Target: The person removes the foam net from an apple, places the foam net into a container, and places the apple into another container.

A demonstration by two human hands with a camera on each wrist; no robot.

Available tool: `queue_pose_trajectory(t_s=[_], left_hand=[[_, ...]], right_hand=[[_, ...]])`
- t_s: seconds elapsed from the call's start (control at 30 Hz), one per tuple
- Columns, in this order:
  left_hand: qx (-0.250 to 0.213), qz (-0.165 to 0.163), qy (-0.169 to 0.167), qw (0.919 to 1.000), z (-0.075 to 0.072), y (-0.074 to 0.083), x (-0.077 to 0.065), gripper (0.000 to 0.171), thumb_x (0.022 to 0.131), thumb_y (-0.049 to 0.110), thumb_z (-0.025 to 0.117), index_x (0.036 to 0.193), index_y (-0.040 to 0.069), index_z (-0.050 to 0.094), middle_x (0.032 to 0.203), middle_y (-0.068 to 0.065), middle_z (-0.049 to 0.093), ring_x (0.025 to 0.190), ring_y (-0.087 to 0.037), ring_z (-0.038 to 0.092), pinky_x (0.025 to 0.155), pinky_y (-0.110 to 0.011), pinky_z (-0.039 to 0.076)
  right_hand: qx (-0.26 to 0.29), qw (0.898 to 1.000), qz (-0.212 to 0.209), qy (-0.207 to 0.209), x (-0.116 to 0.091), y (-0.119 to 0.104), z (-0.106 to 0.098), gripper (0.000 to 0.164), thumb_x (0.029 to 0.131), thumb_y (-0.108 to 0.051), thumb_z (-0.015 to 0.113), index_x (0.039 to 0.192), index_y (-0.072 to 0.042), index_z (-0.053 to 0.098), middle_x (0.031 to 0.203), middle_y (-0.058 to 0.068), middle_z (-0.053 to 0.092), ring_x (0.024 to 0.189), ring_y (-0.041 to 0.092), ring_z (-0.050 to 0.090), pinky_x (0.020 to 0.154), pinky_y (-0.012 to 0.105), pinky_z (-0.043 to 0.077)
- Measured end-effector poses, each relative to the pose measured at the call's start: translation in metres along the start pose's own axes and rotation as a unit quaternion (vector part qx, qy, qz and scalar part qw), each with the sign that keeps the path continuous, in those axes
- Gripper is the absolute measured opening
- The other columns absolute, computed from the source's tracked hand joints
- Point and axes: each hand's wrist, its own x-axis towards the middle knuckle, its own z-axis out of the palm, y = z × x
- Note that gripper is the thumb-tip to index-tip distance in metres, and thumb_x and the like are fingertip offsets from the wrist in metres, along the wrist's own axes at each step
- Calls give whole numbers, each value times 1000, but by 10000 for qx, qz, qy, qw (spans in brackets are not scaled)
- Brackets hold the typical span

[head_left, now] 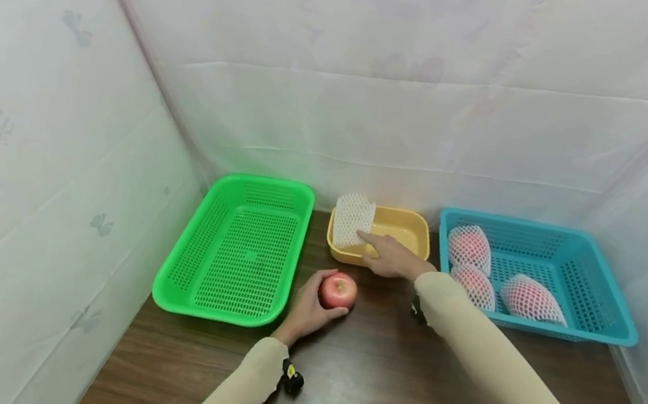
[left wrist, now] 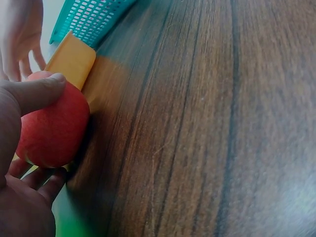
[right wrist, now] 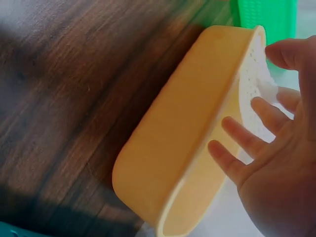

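A red apple point(head_left: 339, 290) without a net rests on the table, and my left hand point(head_left: 307, 309) curls round its left side. In the left wrist view the thumb lies over the apple point(left wrist: 57, 121), with the fingers beneath. My right hand point(head_left: 394, 257) reaches over the front rim of a yellow bin point(head_left: 337, 255). Its fingers are spread beside a white foam net point(head_left: 353, 221), which stands in the bin's left end and leans above the rim. The right wrist view shows the index finger close to the net point(right wrist: 252, 64); whether they touch I cannot tell.
Left of the bin stands a green basket point(head_left: 251, 258) with no fruit in it. A blue basket point(head_left: 601, 302) on the right holds net-wrapped fruits point(head_left: 531, 298) on its left side. White sheets point(head_left: 341, 92) hang behind and beside the dark wooden table point(head_left: 383, 388).
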Motion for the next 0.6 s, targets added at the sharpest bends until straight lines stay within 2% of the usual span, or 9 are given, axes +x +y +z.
queue_pose_trajectory(t_s=[0.1,0.2,0.33,0.6], left_hand=[[-9,-9,-14,10000,-1,1,0,79,71,25,89,137,11,47,132,-4,55,119,-19,54,100,-43,44],[-25,-41,-38,10000,-1,1,0,79,71,25,88,137,10,47,133,-4,54,120,-19,54,100,-43,44],[-33,-103,-46,9999,-2,2,0,80,71,26,88,137,9,47,132,-4,54,120,-19,53,101,-42,44],[-42,-89,-41,9999,-1,0,0,79,71,26,89,137,12,47,132,-4,54,120,-19,54,101,-42,44]], right_hand=[[9,9997,187,-186,1,-1,2,58,101,-37,48,153,-15,33,150,11,43,131,29,46,111,49,31],[-4,9985,439,-324,1,-1,4,58,102,-45,41,153,-18,35,153,10,39,139,34,35,113,54,25],[-120,9968,646,-466,2,-2,5,58,103,-51,33,151,-20,38,152,8,40,141,41,29,112,59,22],[-277,9951,816,-493,8,0,7,59,104,-52,26,149,-18,43,150,7,43,140,43,28,112,60,19]])
